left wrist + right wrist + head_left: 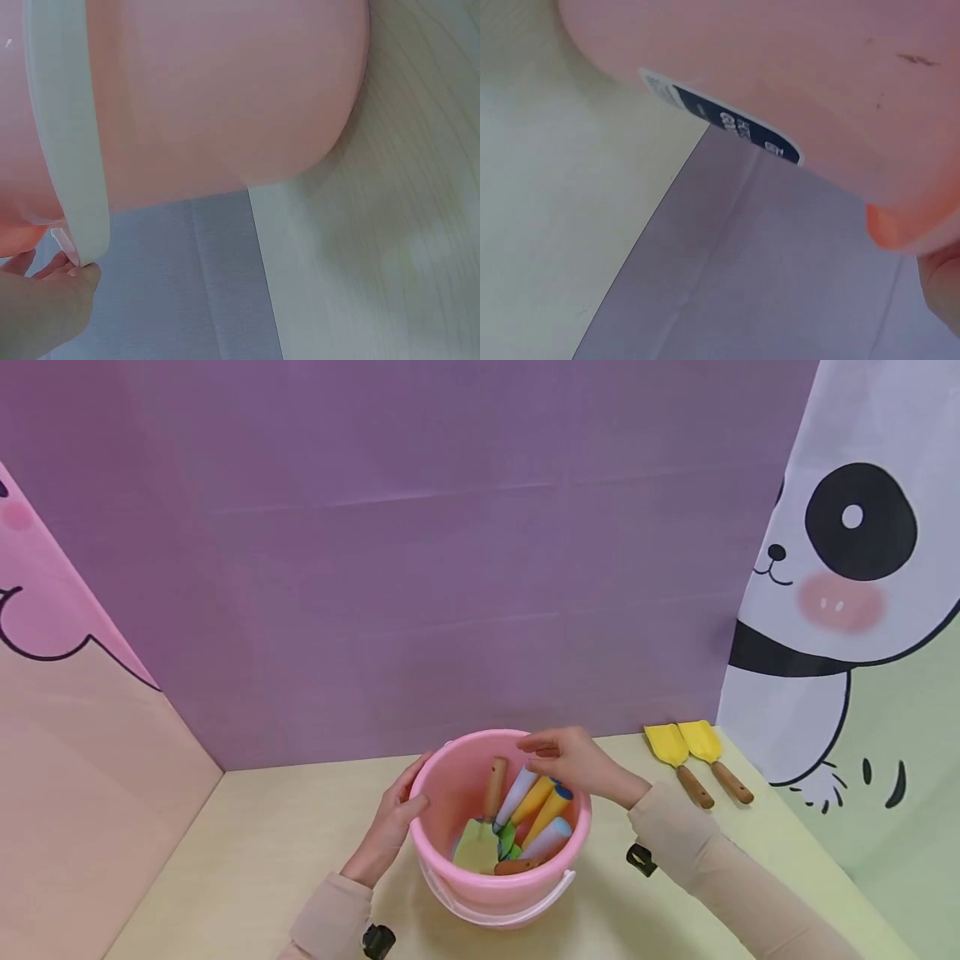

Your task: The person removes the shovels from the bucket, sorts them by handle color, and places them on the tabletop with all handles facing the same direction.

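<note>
A pink bucket (498,887) stands on the table with its pale bail handle (525,917) hanging down at the front. My left hand (392,822) grips its left rim, thumb over the edge and fingers outside. My right hand (581,766) reaches over the back right rim, fingers loosely extended above the tools, thumb tip right by a lavender handle (516,797). Inside lie a pale yellow-green shovel (477,846) with a wooden handle, orange-yellow handles (551,814) with blue ends, another lavender handle (551,837) and a wooden handle (517,866). Their lower ends are partly hidden.
Two yellow shovels (667,745) with wooden handles lie side by side on the table (300,843) at the back right. A purple wall (450,568) rises behind the table. Printed side walls, one with a panda (840,610), flank it.
</note>
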Available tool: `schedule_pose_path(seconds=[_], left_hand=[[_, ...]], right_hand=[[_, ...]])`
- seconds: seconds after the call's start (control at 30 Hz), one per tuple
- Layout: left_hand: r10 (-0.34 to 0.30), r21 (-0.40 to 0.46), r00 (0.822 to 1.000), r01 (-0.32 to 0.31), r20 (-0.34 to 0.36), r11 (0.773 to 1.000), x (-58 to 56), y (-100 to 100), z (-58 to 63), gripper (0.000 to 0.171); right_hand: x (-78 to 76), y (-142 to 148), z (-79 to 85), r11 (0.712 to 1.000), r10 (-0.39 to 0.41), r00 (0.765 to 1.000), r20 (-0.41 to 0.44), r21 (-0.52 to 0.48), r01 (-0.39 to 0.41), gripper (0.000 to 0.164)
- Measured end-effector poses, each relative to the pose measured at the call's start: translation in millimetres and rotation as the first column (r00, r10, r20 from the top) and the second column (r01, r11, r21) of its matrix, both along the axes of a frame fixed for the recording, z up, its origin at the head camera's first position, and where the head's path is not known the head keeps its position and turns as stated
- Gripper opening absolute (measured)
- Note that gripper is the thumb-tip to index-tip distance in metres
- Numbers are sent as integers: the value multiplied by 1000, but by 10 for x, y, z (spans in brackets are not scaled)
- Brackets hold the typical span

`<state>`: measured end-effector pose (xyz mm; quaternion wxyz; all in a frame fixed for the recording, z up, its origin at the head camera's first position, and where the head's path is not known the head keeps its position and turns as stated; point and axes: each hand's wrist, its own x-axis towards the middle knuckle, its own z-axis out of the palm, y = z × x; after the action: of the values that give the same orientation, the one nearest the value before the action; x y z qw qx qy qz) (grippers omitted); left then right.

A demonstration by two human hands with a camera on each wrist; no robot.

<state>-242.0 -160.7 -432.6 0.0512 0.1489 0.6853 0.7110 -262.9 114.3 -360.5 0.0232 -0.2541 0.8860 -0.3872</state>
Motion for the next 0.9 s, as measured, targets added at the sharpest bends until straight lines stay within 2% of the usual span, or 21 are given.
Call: schedule_pose_path(seconds=[0.27, 0.4, 0.53, 0.9], left_hand=[[-1, 17, 1000, 1, -3, 1000, -1, 25, -2, 63], [19, 9, 1000, -19, -4, 1000, -2, 9, 2, 63], [25, -9, 1000, -25, -1, 1000, 11, 3, -4, 62], [30, -6, 1000, -30, -3, 1000, 44, 22, 37, 61]], right_hand=[[-148, -247, -44, 982, 68, 995, -72, 179, -54, 32], [-211, -354, -76, 965, 128, 988, -82, 238, -105, 18], [-229, -411, -116, 955, 168, 980, -102, 263, -136, 5], [-206, -399, -73, 958, 164, 982, -96, 253, -136, 11]])
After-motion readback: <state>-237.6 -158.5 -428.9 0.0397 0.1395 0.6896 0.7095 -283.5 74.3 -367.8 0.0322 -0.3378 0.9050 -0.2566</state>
